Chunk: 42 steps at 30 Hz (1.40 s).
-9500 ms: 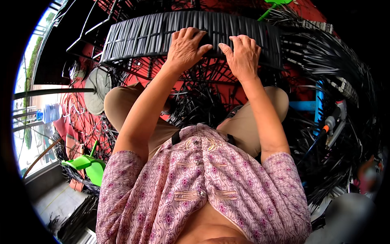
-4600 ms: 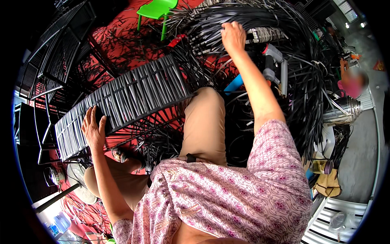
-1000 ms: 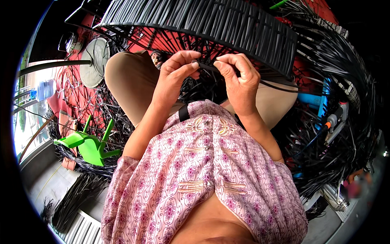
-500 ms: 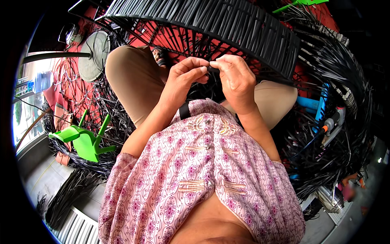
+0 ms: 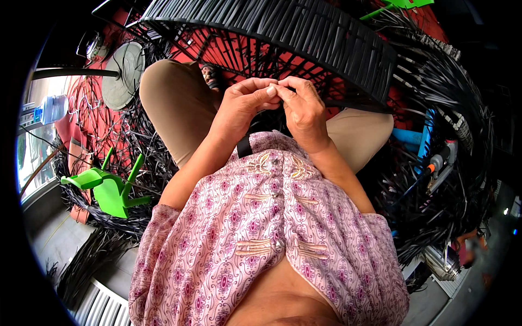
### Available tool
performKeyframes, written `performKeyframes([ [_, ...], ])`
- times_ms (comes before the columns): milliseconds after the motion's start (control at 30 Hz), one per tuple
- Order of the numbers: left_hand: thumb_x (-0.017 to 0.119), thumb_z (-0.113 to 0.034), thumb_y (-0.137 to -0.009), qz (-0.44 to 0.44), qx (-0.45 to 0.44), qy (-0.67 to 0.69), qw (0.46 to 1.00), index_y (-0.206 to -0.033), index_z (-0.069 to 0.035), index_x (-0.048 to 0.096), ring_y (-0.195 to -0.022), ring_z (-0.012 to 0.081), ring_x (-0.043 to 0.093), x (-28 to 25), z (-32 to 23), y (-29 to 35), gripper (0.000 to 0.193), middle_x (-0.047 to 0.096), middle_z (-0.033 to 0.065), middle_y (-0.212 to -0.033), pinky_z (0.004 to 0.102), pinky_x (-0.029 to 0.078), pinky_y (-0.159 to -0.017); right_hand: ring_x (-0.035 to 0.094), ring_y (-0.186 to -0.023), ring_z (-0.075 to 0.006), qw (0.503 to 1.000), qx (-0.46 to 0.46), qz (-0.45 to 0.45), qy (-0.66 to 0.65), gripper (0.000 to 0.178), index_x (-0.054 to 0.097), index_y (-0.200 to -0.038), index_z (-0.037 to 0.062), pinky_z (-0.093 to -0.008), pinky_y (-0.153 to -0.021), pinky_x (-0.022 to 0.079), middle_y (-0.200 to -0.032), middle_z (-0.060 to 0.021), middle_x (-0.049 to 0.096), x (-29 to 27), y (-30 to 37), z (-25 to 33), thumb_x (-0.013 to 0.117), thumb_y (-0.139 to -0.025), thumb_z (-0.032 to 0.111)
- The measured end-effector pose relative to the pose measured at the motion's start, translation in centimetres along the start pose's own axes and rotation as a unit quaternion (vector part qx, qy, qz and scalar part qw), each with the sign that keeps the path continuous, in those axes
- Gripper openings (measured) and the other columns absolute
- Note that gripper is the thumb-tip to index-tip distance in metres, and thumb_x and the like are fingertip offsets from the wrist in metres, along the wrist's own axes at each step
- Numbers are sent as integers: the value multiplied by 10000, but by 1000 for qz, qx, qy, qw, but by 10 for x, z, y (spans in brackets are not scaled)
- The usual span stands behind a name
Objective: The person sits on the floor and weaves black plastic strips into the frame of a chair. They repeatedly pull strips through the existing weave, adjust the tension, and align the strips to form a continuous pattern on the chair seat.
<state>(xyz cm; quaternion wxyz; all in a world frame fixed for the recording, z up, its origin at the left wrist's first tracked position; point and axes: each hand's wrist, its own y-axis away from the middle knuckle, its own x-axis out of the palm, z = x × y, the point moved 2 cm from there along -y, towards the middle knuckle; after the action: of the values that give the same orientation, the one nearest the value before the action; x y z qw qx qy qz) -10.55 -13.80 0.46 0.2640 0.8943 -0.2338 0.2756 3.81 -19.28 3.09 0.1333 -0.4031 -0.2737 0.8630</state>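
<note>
My left hand [image 5: 243, 107] and my right hand [image 5: 303, 115] meet at the fingertips in front of my lap. Both are closed in a pinch, thumbs against forefingers. What lies between the fingertips is too small and too covered to make out. Just beyond them stands a curved frame [image 5: 283, 33] wrapped closely with black strips, its inner side a web of thin dark rods. Neither hand visibly grips this frame.
Heaps of loose black strips [image 5: 462, 103] lie at the right, with more around a green plastic piece [image 5: 113, 198] at the left. A round grey lid [image 5: 124, 76] rests at the far left. Blue pipes [image 5: 427, 138] and a tool with a grey-and-orange handle [image 5: 436, 164] are at the right.
My right hand has moved left and slightly down, bringing its fingertips against those of my left hand. A small dark bit showed between them before; it is now covered.
</note>
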Motion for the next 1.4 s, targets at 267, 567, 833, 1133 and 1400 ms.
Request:
performKeyframes([
  [267,676,-52,-883,2,5,-64,998,-1031,14,687,-769,123,669,-5,-1,3,163,698,60,-884,258,554,-740,668,-849,-232,958,187,-14,-216,263,654,-1037,7,-309,-765,544,-949,-92,634,-9,5,4,698,-783,-46],
  [567,642,-17,-888,-105,212,-143,961,-1056,51,675,-733,128,669,-45,-74,14,183,692,74,-857,219,521,-691,610,-765,-284,969,179,46,165,318,654,-856,55,-406,-717,454,-743,-77,619,-106,65,-31,693,-845,371],
  [833,630,29,-845,18,204,-305,930,-969,46,694,-719,110,625,-16,-81,12,140,650,39,-847,216,487,-675,601,-977,-326,792,478,274,262,384,664,-1018,47,-417,-887,426,-979,-140,647,-169,252,-8,719,-789,351],
  [1133,646,95,-813,384,112,-376,836,-914,37,706,-760,135,632,85,-3,6,131,656,63,-830,236,491,-678,590,-1141,-239,921,377,71,-68,642,524,-1321,-26,-360,-1004,435,-1246,-146,616,-208,107,19,754,-783,237],
  [1400,635,106,-825,306,43,-334,890,-938,33,712,-764,107,635,83,1,12,155,644,53,-847,228,510,-692,613,-903,-220,964,173,191,-70,302,654,-1053,2,-301,-834,477,-921,-86,649,-119,71,3,641,-918,273],
])
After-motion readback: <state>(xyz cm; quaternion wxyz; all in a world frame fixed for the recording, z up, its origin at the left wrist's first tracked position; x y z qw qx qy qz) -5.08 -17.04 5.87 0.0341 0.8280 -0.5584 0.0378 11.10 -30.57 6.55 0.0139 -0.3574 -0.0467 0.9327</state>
